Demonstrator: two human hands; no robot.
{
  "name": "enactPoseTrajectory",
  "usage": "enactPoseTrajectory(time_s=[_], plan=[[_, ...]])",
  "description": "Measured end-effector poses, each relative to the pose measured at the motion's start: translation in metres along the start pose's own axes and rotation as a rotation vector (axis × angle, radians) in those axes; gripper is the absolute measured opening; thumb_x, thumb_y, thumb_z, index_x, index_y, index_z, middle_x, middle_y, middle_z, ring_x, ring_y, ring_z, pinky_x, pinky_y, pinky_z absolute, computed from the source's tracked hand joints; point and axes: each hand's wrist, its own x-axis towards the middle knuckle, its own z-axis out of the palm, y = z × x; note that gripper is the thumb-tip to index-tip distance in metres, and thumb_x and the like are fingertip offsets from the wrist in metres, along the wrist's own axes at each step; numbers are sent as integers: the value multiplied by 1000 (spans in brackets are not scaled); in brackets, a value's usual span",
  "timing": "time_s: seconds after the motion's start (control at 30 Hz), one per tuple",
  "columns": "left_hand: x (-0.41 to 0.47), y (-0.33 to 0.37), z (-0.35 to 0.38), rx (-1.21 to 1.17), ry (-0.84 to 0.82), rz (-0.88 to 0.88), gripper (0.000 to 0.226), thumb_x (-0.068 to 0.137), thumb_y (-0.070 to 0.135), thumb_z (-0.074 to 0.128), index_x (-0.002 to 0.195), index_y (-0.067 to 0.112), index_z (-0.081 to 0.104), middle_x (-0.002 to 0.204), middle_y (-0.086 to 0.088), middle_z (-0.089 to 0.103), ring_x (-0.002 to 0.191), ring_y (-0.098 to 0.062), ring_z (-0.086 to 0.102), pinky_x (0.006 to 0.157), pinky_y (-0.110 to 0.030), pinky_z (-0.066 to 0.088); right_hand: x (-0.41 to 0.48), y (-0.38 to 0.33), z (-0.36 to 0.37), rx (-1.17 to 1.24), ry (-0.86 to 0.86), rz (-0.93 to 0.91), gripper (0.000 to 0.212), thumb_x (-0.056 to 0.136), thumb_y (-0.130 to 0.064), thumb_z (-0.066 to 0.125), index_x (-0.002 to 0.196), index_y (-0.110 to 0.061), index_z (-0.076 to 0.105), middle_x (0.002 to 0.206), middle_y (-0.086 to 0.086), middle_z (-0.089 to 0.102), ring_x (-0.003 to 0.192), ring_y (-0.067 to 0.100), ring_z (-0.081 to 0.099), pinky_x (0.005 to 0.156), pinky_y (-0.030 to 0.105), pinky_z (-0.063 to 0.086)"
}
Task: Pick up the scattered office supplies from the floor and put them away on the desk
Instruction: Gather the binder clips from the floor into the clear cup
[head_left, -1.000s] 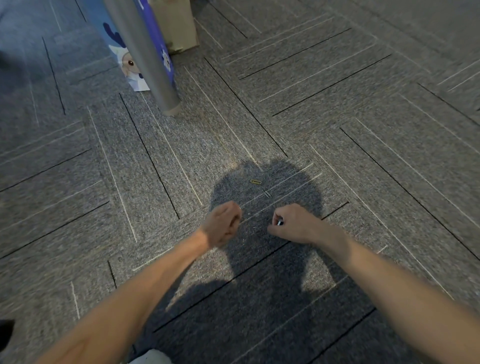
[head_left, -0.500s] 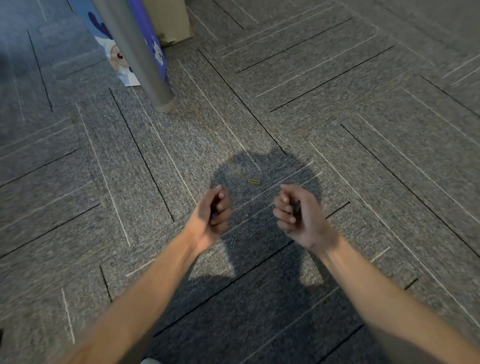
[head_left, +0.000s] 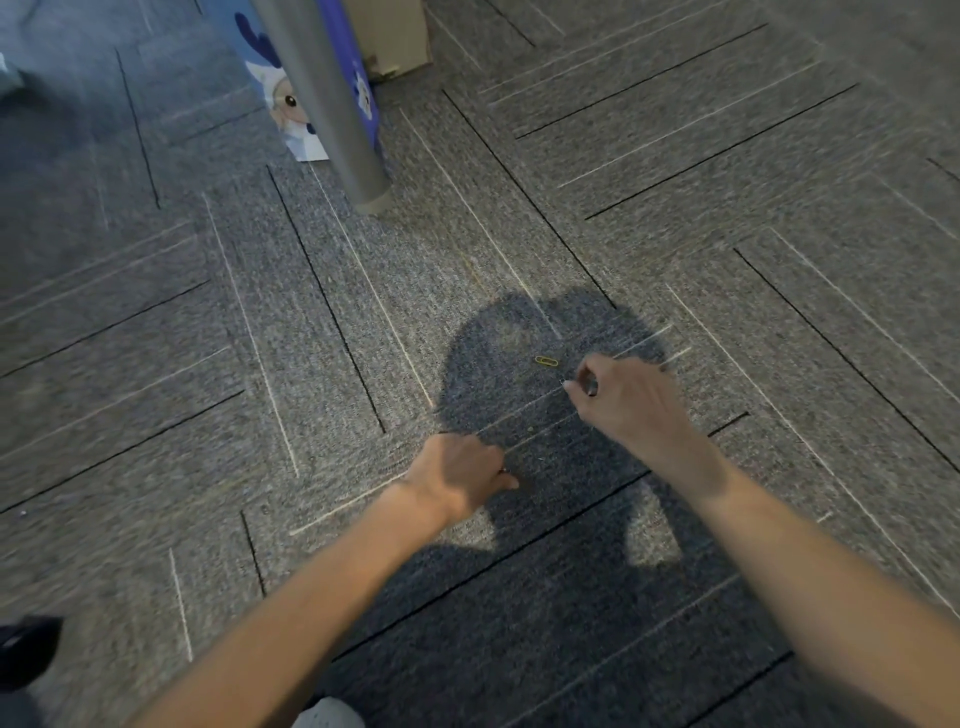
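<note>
The right hand curls tight at four o'clock of the yellow paper clip on the carpet. The left hand is fisted too; what either holds, I cannot tell.

The grey metal pole is cut off by the top edge. It hides part of the blue paper bag with a cartoon face behind it. The tan box is cut off at the top too. A dark shoe-like shape is cut by the left edge, and a white shape by the bottom edge.

The left hand curls its fingers under, so its inside is hidden. A dark spot in the right hand is too small to tell. The grey carpet floor is blurry.
</note>
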Motion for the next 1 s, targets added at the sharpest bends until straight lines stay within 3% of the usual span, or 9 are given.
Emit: enactPoseTrajectory(time_s=[0.17, 0.4, 0.57, 0.73, 0.83, 1.0], plan=[[-3, -5, -8, -41, 4, 72, 39, 100, 42, 33, 92, 13, 58, 71, 3, 59, 59, -9, 59, 58, -24, 53, 1, -4, 1, 65, -60, 15, 16, 95, -29, 56, 97, -13, 60, 64, -1, 58, 45, 6, 44, 41, 16, 28], [-2, -2, -1, 77, 68, 24, 41, 100, 42, 33, 78, 15, 56, 63, 0, 57, 51, -6, 58, 46, -23, 51, -1, 0, 0, 227, -97, 89, 15, 90, -26, 63, 87, -12, 61, 62, -3, 53, 48, 7, 45, 46, 18, 32], [-6, 9, -5, 94, 137, -3, 28, 102, 28, 30, 100, 6, 49, 68, 3, 53, 58, -14, 58, 51, -27, 52, 0, 1, 3, 254, -99, 109, 20, 91, -28, 59, 82, -10, 60, 67, 5, 62, 51, 15, 52, 50, 25, 42], [-8, 18, -6, 110, 140, -38, 26, 98, 23, 34, 106, 4, 50, 64, 3, 48, 59, -14, 58, 52, -27, 52, -2, 1, -4, 723, 11, 328, 31, 90, -25, 62, 64, -11, 54, 49, -2, 45, 41, 12, 33, 40, 20, 30], [-9, 25, -5, 120, 127, -45, 25, 97, 24, 37, 109, 5, 48, 69, 2, 53, 59, -13, 57, 54, -27, 54, -6, 1, -8, 830, 28, 348, 36, 91, -25, 62, 61, -9, 50, 42, -4, 35, 35, 11, 25, 36, 18, 28], [-6, 16, -1, 114, 92, -3, 32, 100, 32, 32, 122, 11, 40, 66, 1, 54, 54, -9, 56, 45, -22, 47, -10, 2, -16, 977, 28, 366, 35, 91, -27, 60, 64, -9, 50, 47, 3, 32, 39, 15, 24, 38, 15, 34]])
